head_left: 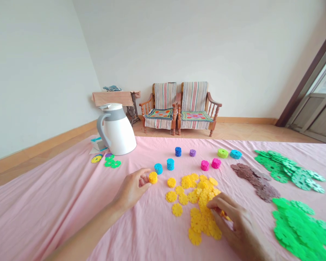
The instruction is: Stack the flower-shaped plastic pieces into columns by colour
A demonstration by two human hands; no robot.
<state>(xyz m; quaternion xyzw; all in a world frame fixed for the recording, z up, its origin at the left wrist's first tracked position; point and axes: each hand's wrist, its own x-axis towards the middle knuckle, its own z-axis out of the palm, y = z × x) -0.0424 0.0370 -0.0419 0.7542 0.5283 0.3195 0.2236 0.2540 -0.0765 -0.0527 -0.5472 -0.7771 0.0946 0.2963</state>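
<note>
Your L hand (pixel 130 190) was curled, fingertips touching a short yellow stack (pixel 153 177) on the pink sheet (pixel 43 217); can't tell if gripping. Your R hand (pixel 235 223) was pinching yellow discs (pixel 222 214) in the loose pile (pixel 199 221), w/ blue stacks (pixel 158 168) and pink stacks (pixel 204 165) just beyond.
</note>
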